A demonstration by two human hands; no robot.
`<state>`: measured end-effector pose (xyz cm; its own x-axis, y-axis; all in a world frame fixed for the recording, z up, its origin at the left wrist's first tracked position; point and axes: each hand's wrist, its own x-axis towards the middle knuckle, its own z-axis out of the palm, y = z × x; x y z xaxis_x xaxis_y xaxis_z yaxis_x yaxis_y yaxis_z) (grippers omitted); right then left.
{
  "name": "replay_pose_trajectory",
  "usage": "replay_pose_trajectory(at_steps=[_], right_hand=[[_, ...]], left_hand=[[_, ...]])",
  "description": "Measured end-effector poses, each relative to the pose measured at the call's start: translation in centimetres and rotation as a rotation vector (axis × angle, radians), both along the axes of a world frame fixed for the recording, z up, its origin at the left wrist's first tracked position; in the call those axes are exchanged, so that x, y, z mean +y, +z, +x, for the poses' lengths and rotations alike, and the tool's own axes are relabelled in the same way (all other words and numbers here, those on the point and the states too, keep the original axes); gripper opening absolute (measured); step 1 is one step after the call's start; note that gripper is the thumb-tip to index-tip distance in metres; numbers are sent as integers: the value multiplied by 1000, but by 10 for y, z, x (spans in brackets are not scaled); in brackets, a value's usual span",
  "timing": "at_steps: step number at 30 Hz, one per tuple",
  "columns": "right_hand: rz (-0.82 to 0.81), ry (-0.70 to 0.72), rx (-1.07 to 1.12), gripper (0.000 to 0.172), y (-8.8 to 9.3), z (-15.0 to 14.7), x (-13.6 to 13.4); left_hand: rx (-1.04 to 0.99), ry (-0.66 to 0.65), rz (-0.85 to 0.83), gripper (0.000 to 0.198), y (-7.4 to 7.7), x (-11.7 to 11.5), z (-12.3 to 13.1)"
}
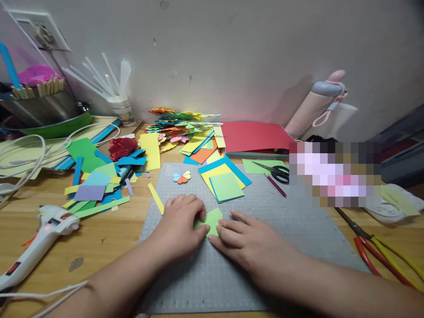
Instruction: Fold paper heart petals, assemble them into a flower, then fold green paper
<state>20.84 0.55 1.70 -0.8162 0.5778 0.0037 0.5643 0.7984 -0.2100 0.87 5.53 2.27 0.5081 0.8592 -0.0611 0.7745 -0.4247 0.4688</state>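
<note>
A small piece of light green paper [213, 219] lies on the grey cutting mat [265, 274], between my two hands. My left hand [185, 223] has its thumb and bent fingers closed on the paper's left side. On the right side, the fingertips of my right hand [241, 238] press the paper's edge, its fingers extended. Just beyond them lies a stack of square papers, with a light green sheet [227, 187] on top of yellow and blue ones. A small multicoloured paper flower [182, 177] rests on the mat to the upper left.
Coloured paper scraps [91, 192] and a white glue gun [43, 238] lie at left. Black scissors [274, 171], a red pencil [275, 185] and red-yellow handled cutters [367, 238] are at right. Behind are a red sheet [253, 136] and a pink bottle [314, 104].
</note>
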Motion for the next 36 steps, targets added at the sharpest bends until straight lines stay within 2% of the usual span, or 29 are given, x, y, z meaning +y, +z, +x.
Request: replay_pose_trajectory(at_steps=[7,18,30,33,36], right_hand=[[-2,18,14,43,-3,3,2],[74,41,1,41,-1,-6,8],[199,-26,-22,25,-5,-30,6],[193,-27,29,28,-6,-25,7],[88,-8,183,34,-3,-13,12]], left_hand=[[38,-37,-114,13,4,14,1],[60,-45,-94,9,3,15,1],[38,-30,-89,5,0,15,2],[27,-30,-85,6,-1,14,0],[-10,-37,-80,10,-3,11,-4]])
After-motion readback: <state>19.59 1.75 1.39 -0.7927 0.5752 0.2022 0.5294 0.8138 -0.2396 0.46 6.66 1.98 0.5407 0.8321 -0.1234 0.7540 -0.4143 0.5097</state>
